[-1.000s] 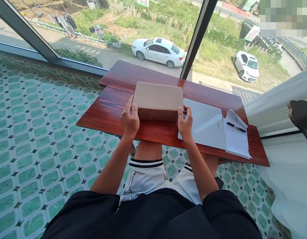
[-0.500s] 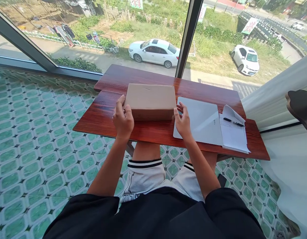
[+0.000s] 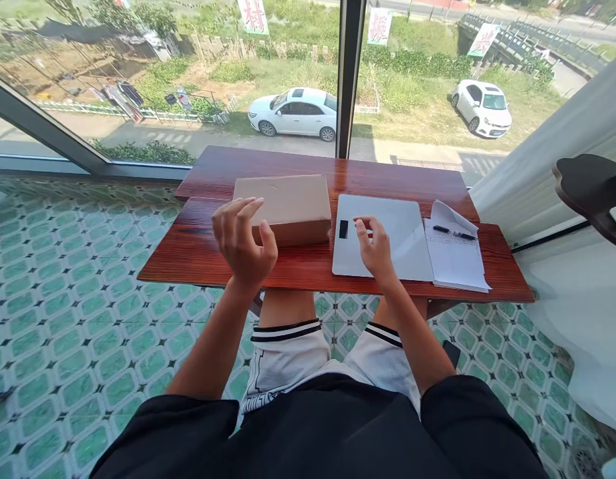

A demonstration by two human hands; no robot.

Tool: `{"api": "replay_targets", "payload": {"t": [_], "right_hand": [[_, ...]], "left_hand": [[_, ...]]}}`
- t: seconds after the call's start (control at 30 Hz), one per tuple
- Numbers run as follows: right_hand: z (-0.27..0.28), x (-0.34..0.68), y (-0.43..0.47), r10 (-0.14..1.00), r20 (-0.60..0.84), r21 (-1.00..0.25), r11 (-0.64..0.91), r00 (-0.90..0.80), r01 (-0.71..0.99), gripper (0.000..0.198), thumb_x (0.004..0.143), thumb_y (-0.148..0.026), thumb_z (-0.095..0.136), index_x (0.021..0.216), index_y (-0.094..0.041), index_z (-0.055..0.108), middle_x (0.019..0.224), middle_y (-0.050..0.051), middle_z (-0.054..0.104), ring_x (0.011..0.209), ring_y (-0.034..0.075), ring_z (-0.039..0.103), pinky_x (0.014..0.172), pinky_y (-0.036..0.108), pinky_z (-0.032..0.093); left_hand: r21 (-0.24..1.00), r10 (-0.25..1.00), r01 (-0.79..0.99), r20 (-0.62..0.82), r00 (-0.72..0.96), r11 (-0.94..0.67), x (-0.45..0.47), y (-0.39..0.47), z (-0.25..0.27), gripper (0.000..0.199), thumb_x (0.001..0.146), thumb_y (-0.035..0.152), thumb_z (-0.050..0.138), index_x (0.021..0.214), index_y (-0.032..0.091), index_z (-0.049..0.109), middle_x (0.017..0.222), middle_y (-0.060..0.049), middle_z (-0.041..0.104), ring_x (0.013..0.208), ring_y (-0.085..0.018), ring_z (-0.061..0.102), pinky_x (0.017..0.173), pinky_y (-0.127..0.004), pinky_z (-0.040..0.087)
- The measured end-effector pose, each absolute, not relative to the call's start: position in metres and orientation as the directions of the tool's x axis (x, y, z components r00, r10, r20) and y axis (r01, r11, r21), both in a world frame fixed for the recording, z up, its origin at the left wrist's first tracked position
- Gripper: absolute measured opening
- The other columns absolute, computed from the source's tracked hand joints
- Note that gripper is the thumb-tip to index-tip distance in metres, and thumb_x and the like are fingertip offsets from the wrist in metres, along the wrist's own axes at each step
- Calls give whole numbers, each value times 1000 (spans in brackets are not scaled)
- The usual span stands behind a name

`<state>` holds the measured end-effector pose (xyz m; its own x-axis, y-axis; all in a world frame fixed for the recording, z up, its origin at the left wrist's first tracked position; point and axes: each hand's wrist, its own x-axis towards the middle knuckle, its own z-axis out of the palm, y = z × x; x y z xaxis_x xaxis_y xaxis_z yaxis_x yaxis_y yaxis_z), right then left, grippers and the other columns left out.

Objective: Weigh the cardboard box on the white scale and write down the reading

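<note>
While sunlight falls through the tall window behind, a reddish-brown wooden table [image 3: 183,249] spans the middle of the frame, with a second board [image 3: 402,174] of like colour along its far edge. Right of centre on the table lies a flat silver slab [image 3: 398,229], seemingly a closed laptop, with a black rectangle [image 3: 343,229] near its left end. Beside it, toward the right end, an open notebook [image 3: 455,261] has a curled page and a black pen [image 3: 464,235] across its writing. Dark carved wood [image 3: 587,189] juts in at the right edge before a white curtain [image 3: 562,346]; through the glass, two white cars stand, one at upper centre [image 3: 293,113], one at upper right [image 3: 482,108]. Green patterned tiles [image 3: 88,286] fill the lower left.

The brown cardboard box [image 3: 288,197] sits left of centre on the table, between the two hands and slightly beyond them, the slab just beside it on the right. The left hand [image 3: 245,243], half open with fingers spread and bent, hides the box's near left corner; whether it touches cannot be told. The right hand [image 3: 374,249], loosely curled and holding nothing visible, is apart from the box and overlaps the slab; contact there is unclear.
</note>
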<state>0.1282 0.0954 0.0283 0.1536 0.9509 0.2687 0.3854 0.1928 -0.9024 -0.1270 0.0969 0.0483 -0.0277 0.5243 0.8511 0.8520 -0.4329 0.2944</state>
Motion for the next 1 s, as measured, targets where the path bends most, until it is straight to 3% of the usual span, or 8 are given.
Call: {"api": "replay_targets", "payload": {"t": [0.5,0.73,1.0], "right_hand": [[22,189,77,946,228,-914,126,232,385,45,98,-51,41,92,-18,70,97,6,71,93,17,65,78,30,47],[14,217,67,935,221,-911,96,277,402,46,98,-53,41,87,-18,69,93,6,72,90,17,66,78,31,48],[5,253,54,914,201,-902,32,353,430,47,99,-53,40,87,-19,70,92,5,71,89,16,65,78,30,46]], "left_hand": [[-178,252,623,804,539,-762,-21,82,62,43,83,16,54,123,26,66,101,-4,75,96,-21,64,88,-38,45],[-292,15,348,746,665,-891,35,68,51,34,83,19,60,117,19,64,96,-4,74,92,-20,60,83,-35,46],[-371,-176,86,615,769,-925,83,57,22,22,93,25,59,114,19,63,95,-2,69,87,-14,59,82,-32,46]]}}
